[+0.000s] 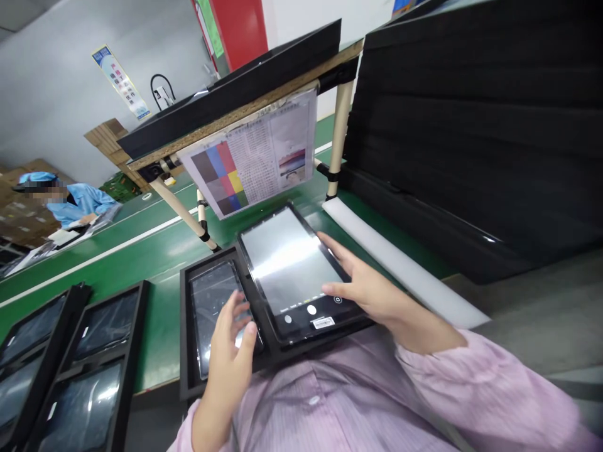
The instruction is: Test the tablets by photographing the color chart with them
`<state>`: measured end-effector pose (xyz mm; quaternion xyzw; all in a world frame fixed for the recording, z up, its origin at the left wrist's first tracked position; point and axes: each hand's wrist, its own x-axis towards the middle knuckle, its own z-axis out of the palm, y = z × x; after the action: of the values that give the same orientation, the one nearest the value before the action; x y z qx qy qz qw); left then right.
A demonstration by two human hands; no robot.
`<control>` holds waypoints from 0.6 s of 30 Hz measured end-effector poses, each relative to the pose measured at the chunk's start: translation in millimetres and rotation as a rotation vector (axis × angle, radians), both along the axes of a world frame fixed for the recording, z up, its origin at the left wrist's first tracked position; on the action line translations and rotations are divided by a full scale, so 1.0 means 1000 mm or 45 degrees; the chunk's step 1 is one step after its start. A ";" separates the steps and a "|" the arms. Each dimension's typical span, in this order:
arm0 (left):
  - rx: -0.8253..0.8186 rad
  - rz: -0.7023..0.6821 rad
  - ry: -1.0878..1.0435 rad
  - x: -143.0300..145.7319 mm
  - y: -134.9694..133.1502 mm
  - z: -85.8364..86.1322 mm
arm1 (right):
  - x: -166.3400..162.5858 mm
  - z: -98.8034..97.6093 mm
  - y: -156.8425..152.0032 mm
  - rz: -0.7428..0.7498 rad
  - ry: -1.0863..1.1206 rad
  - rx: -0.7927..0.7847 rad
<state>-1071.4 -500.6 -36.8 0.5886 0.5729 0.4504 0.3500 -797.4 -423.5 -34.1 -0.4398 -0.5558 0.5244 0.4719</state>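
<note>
We list, on a green worktop (162, 270), one black tray (185, 326) directly in front of us, two compartments side by side: the left compartment contains a dark tablet (207, 307), glossy face up; the right half lies beneath a lit tablet (282, 248), and whether that piece sits down in its recess or upon the rim we cannot tell. Lit tablet: screen upward, long axis running away from us and leaning to the left, the end with round on-screen buttons and a white barcode label (323, 322) nearest our body. Right hand (365, 285): thumb over the lower right of the screen, forefinger stretched along the right edge, the two well parted; remaining fingers hidden, their grip uncertain. Left hand (233, 345): fingers and thumb spread, nothing between them, above the dark tablet; contact unclear. Further containers, to the left: a second black tray (145, 307) with two dark-screened tablets (107, 321), one behind the other, and an outer black tray (75, 301) holding two similar screens (35, 329). Beyond, on a wooden shelf (245, 119), a shelf tray (245, 81), contents mostly concealed.
</note>
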 end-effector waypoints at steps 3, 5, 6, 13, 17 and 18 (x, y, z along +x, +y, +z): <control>0.044 -0.077 -0.252 0.028 0.013 0.014 | -0.008 0.017 0.000 -0.047 0.052 0.252; 0.186 -0.030 -0.208 0.044 0.022 0.022 | -0.019 0.022 0.007 -0.070 0.073 0.342; 0.264 0.050 -0.135 0.050 0.027 0.025 | -0.025 0.022 0.012 -0.085 0.102 0.347; 0.465 0.428 0.274 0.062 0.039 0.015 | -0.042 0.016 0.042 0.009 0.270 0.072; 0.476 0.499 0.300 0.065 0.038 0.008 | -0.043 0.013 0.045 0.028 0.258 -0.002; 0.477 0.504 0.300 0.066 0.037 0.008 | -0.043 0.013 0.045 0.007 0.232 0.001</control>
<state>-1005.2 -463.2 -29.1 0.5680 0.6202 0.5363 0.0715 -840.6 -378.9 -21.1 -0.3886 -0.5118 0.5633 0.5193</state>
